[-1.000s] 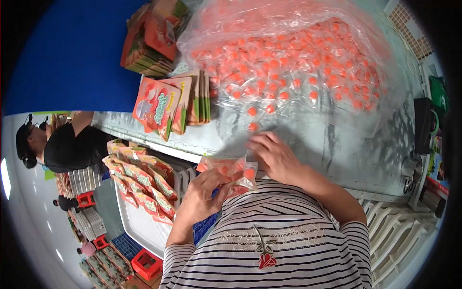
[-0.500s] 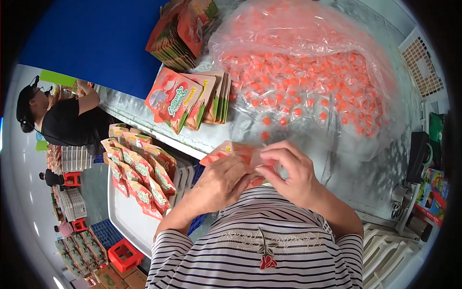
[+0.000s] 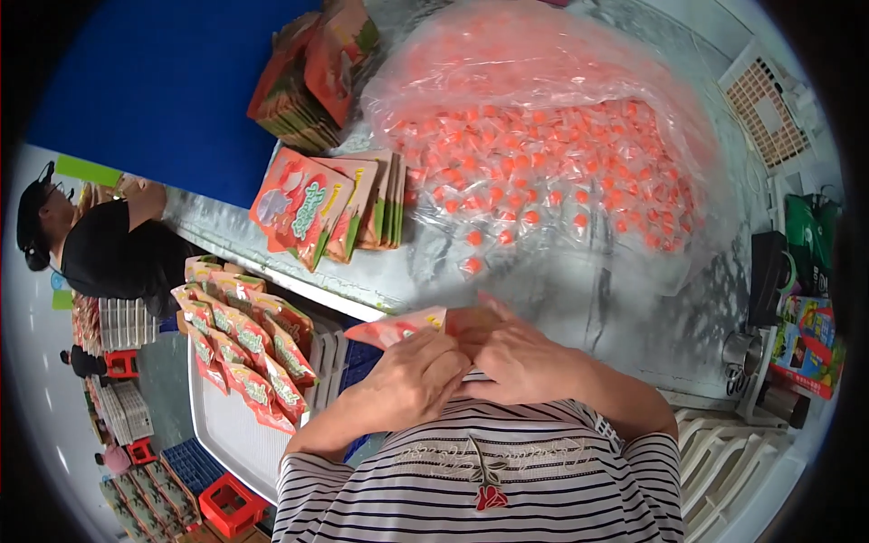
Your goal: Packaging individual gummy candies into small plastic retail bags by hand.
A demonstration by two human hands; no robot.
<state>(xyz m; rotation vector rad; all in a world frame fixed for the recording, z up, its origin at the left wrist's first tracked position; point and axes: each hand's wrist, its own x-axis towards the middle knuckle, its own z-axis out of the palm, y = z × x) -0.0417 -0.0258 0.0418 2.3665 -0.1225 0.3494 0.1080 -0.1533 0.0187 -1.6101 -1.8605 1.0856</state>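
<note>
Just in front of my striped shirt, I hold a red and pink packaging pouch (image 3: 391, 328) between both hands. My left hand (image 3: 412, 378) is closed round its near side. My right hand (image 3: 520, 360) grips its other end with bent fingers, which hide much of that side. Beyond my hands lies a big clear plastic bag (image 3: 534, 63), its mouth spread over many small orange-red candies (image 3: 543, 167) in clear wrappers. Several flat pouches (image 3: 303, 204) like the held one lie fanned out at the table's left edge, with a taller stack of pouches (image 3: 303, 90) behind them.
At my left, filled pouches (image 3: 244, 335) crowd a white tray (image 3: 231, 434) below table height. A blue surface (image 3: 163, 72) adjoins the grey table (image 3: 579, 308). A person in black (image 3: 113, 244) works beyond. On the right are a beige basket (image 3: 765, 113) and a metal cup (image 3: 742, 348).
My right fingers, raised and spread at the pouch's edge before, have come down and closed on it. The pouch now tilts more to the left, and the whole view has shifted slightly.
</note>
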